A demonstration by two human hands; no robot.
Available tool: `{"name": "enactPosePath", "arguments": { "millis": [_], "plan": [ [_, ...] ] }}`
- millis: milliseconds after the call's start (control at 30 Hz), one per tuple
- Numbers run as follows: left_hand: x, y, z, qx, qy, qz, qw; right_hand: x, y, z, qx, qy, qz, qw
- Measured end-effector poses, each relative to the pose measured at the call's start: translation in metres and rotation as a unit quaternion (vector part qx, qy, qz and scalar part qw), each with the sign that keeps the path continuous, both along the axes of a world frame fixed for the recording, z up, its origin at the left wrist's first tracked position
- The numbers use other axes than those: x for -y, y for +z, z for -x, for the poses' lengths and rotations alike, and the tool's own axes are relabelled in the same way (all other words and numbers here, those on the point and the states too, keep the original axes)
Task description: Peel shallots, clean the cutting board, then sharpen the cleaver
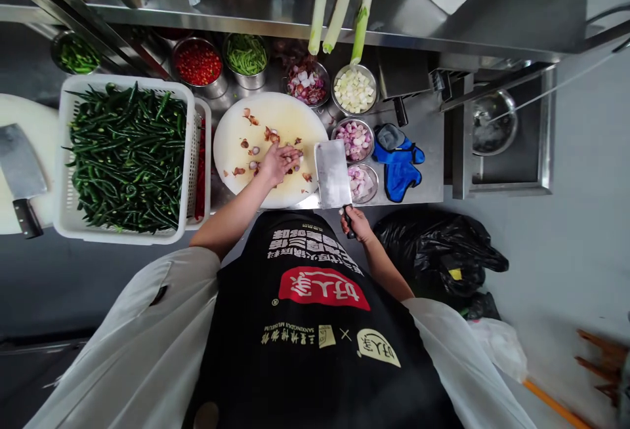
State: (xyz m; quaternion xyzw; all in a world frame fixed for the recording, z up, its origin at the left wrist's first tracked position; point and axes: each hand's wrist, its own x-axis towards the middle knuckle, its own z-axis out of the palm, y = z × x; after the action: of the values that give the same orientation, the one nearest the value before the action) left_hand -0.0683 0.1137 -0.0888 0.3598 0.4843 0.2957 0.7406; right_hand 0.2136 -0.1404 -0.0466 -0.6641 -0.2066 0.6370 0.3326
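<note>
My left hand (279, 164) is over the round white cutting board (241, 121), palm partly turned up and fingers stretched out. Small shallots (253, 151) and brown peel scraps (250, 116) lie around it; one pale piece shows by the fingertips, and I cannot tell whether it is touched. In my right hand (361, 224) is the black handle of a cleaver (333, 173). Its broad blade hangs flat beside the board's right edge, partly over a bowl of peeled shallots (361, 183). Another bowl of shallots (353, 139) stands just behind that one.
To the left stand a white basket of green chilies (128, 160) and a second cleaver (22, 160). Bowls of chopped red chilies (198, 63), green pieces (246, 55) and white cubes (354, 90) line the back. Leeks (339, 6) overhang the shelf. Blue gloves (401, 170) lie right.
</note>
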Motion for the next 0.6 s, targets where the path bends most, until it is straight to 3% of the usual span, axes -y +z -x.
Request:
{"name": "enactPosePath", "arguments": {
  "millis": [133,267,400,500,600],
  "plan": [
    [0.009,-0.008,0.049,-0.11,0.086,-0.1,0.985,0.017,-0.016,0.008,0.057,-0.045,0.007,0.997],
    [0.043,-0.014,0.107,-0.258,0.134,-0.214,0.932,0.02,-0.034,0.035,0.054,-0.061,0.019,0.997],
    [0.088,-0.025,0.14,-0.371,0.217,-0.211,0.878,-0.016,-0.048,0.067,0.047,-0.062,0.002,0.997],
    [0.104,-0.037,0.139,-0.383,0.222,-0.173,0.88,-0.058,-0.055,0.084,0.048,-0.038,0.0,0.998],
    [0.1,-0.047,0.126,-0.384,0.212,-0.174,0.882,-0.093,-0.056,0.094,0.051,0.022,0.004,0.998]
  ]
}}
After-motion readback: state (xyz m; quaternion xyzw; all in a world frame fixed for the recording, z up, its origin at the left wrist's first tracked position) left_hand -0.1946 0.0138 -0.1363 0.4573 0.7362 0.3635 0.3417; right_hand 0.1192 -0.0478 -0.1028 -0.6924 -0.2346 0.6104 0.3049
